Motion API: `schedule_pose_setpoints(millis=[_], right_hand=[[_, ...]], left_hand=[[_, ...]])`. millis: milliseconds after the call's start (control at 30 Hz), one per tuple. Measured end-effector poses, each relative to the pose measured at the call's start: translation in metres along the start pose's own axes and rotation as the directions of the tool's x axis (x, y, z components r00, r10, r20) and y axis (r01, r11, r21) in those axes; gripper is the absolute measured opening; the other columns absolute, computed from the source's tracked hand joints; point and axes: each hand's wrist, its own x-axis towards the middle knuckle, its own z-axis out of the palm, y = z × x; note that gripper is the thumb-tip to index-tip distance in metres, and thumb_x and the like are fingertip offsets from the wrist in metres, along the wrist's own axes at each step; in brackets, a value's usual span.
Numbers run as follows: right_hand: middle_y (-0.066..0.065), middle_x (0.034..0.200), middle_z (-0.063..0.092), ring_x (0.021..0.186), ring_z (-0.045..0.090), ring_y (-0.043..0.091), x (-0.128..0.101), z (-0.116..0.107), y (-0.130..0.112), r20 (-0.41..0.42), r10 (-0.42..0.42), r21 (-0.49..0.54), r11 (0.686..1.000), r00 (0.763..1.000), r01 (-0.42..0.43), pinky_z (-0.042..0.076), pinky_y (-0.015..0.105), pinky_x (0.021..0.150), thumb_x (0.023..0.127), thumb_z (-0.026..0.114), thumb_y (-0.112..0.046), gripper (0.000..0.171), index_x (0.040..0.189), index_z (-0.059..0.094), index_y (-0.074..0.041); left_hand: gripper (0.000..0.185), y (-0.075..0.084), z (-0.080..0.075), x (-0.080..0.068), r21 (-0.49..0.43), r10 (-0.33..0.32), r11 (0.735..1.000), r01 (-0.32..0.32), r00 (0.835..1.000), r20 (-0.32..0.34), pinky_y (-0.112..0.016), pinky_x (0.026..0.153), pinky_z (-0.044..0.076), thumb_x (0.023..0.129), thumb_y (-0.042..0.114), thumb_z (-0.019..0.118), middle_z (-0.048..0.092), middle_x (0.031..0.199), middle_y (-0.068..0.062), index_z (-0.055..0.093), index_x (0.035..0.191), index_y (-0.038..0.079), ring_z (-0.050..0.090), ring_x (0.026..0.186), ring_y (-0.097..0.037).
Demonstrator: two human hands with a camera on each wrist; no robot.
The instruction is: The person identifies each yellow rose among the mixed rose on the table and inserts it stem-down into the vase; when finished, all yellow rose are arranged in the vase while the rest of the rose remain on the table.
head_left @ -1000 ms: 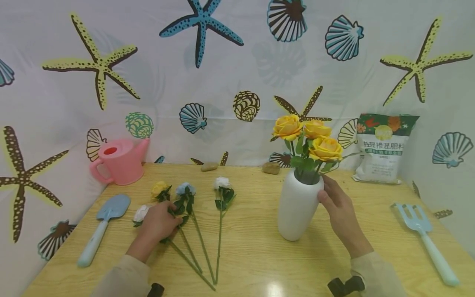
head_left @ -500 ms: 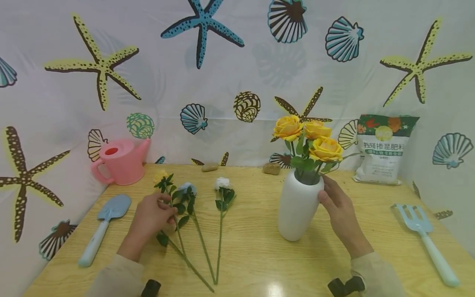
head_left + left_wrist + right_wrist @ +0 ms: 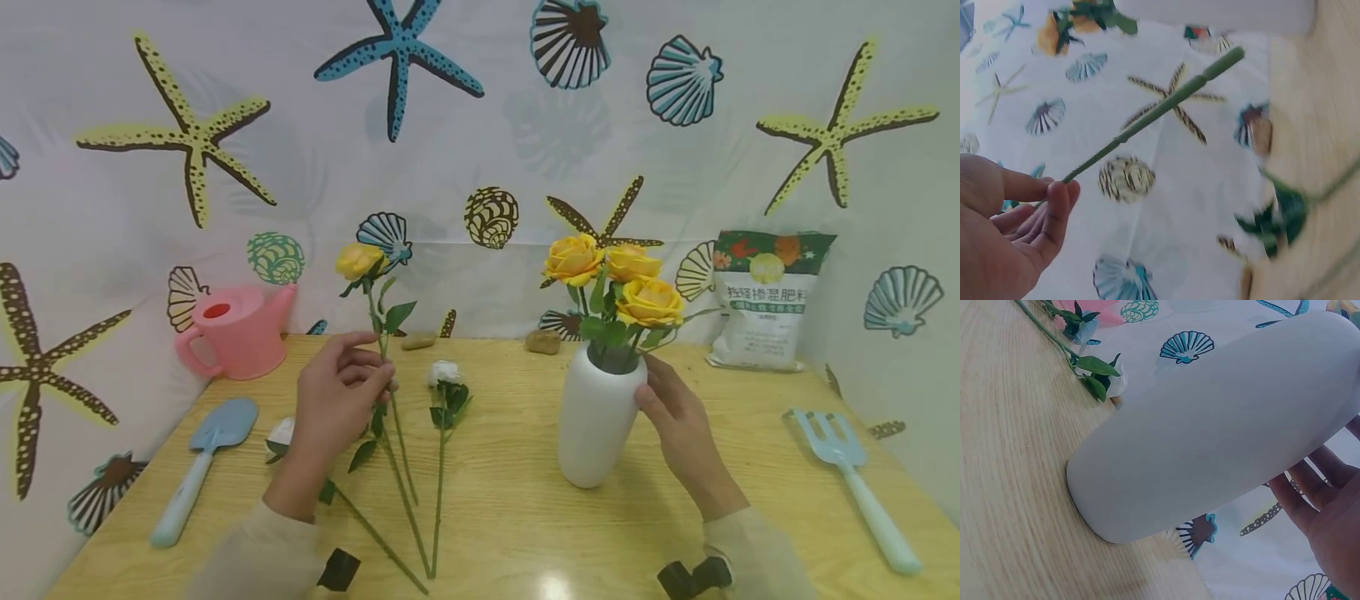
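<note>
My left hand (image 3: 339, 404) pinches the stem of a yellow rose (image 3: 360, 261), raised above the table with its bloom up. In the left wrist view, the bare lower end of the green stem (image 3: 1160, 109) sticks out past my thumb and fingertips. My right hand (image 3: 686, 429) grips the upper side of a white vase (image 3: 596, 425), thumb on the near side. Several yellow roses (image 3: 651, 302) stand in that vase, and its base meets the table in the right wrist view. A blue rose (image 3: 1085, 328) lies mostly hidden behind my left hand in the head view.
White roses (image 3: 445, 373) (image 3: 281, 435) lie on the wooden table (image 3: 510, 517). At left are a blue trowel (image 3: 198, 467) and a pink watering can (image 3: 240, 333). A hand fork (image 3: 851, 475) and fertilizer bag (image 3: 768, 304) are at right. Stones (image 3: 543, 342) lie along the back.
My left hand has picked the yellow rose up from among the flowers on the table and lifted it up and to the right. My right hand has stayed on the vase.
</note>
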Motion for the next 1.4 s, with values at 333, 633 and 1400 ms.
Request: schedule_pose_setpoints(millis=[333, 633, 1400], right_hand=[[0.026, 0.156, 0.04, 0.143, 0.039, 0.049, -0.001, 0.0, -0.003, -0.012, -0.005, 0.009, 1.0, 1.0, 0.005, 0.035, 0.067, 0.111, 0.108, 0.047, -0.026, 0.052, 0.155, 0.036, -0.005], [0.028, 0.155, 0.041, 0.143, 0.039, 0.049, 0.0, 0.001, -0.001, -0.009, 0.002, 0.027, 1.0, 1.0, -0.001, 0.034, 0.067, 0.112, 0.108, 0.047, -0.025, 0.052, 0.154, 0.036, -0.004], [0.028, 0.154, 0.042, 0.142, 0.039, 0.05, -0.001, -0.002, 0.0, -0.004, -0.015, 0.033, 0.999, 1.0, 0.015, 0.034, 0.069, 0.111, 0.107, 0.047, -0.023, 0.05, 0.153, 0.038, -0.005]], left_hand=[[0.04, 0.052, 0.076, 0.001, -0.432, 0.42, 0.789, -0.437, 0.897, -0.14, -0.024, 0.063, 0.058, 0.088, -0.017, 0.064, 0.068, 0.096, -0.012, 0.051, 0.126, -0.011, 0.069, 0.075, -0.009], [0.037, 0.086, 0.118, 0.008, -0.58, 0.503, 0.579, -0.573, 0.811, -0.299, -0.023, 0.068, 0.057, 0.09, -0.016, 0.063, 0.066, 0.1, 0.002, 0.046, 0.123, -0.011, 0.069, 0.082, -0.011], [0.036, 0.069, 0.176, 0.009, -0.398, 0.557, 0.701, -0.592, 0.802, -0.213, -0.029, 0.074, 0.061, 0.09, -0.005, 0.07, 0.068, 0.096, -0.026, 0.055, 0.123, -0.006, 0.069, 0.08, -0.035]])
